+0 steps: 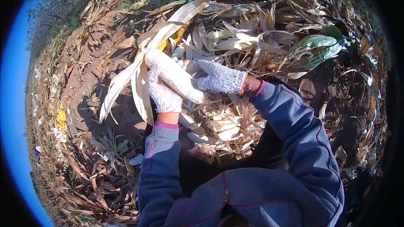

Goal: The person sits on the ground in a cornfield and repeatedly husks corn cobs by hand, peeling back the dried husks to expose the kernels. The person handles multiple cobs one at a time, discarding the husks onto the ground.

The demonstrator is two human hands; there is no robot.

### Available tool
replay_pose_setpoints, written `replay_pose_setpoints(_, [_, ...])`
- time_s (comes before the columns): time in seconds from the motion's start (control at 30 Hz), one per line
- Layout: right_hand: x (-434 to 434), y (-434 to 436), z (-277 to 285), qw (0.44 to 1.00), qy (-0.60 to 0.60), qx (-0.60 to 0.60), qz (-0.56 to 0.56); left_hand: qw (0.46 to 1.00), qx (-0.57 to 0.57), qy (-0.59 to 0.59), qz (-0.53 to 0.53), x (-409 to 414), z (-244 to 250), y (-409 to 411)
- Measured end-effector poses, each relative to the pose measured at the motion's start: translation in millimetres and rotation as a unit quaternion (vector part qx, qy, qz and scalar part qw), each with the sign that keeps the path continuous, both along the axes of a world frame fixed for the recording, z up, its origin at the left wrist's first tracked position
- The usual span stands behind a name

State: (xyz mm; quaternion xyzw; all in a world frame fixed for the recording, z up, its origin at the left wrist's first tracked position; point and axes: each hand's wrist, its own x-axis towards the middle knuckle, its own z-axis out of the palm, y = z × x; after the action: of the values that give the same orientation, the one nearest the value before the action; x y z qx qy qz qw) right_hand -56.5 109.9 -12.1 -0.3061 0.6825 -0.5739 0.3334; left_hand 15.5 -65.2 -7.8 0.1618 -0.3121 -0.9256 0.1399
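Note:
In a white knitted glove, my left hand grips the side of an ear of corn that is wrapped in pale husk. Long peeled husk leaves hang and spread beyond its upper left end. My right hand, in a similar glove with an orange edge, is at the right side of the same ear, fingers curled; whether it grips the ear or husk is unclear. Bare yellow corn shows just beyond the ear, partly covered by a pale husk leaf.
Loose pale husks lie between my legs. Dry and green corn stalks and leaves are heaped ahead and to the right. Yellow ears lie on the ground at far left, and a partly husked ear lies near my left sleeve.

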Motion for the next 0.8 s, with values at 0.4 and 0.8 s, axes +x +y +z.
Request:
replay_pose_setpoints(0.4, [-7.7, 9.3, -4.6, 0.990, 0.065, -0.109, -0.057, 0.995, -0.079, -0.055, -0.029, 0.9, 17.8, 14.5])
replay_pose_setpoints(0.8, [-99.2, 53.8, 14.0, 0.791, -0.195, -0.413, -0.407, 0.939, -0.150, -0.120, -0.286, 13.2, -9.7, 28.5])
